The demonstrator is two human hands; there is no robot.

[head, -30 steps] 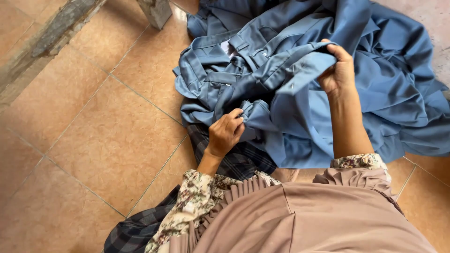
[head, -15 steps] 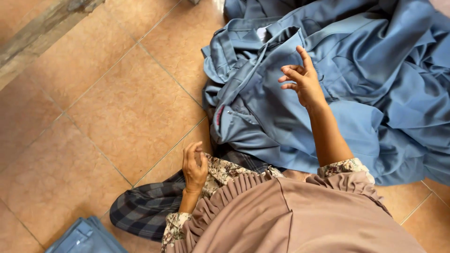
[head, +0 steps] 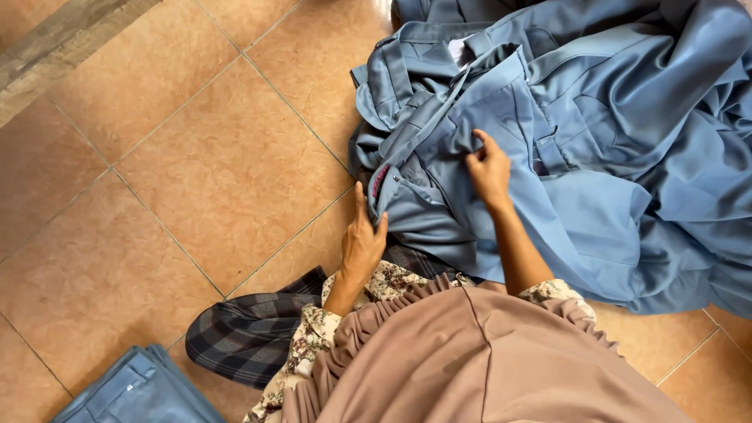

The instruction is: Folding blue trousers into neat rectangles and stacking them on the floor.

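Two hands worked a heap of blue garments point(head: 595, 157) on the tiled floor point(head: 196, 172). Right hand point(head: 489, 168) pinched a fold near a waistband, fingers closed on cloth; left hand point(head: 362, 239) lay flat, fingers together, at the heap's near edge. Soft, light, limp fabric looked easiest to grip by the stiffer waistband.

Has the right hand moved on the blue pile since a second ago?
Yes. The right hand has come down from the raised fold toward the body, now resting lower on the blue garments.
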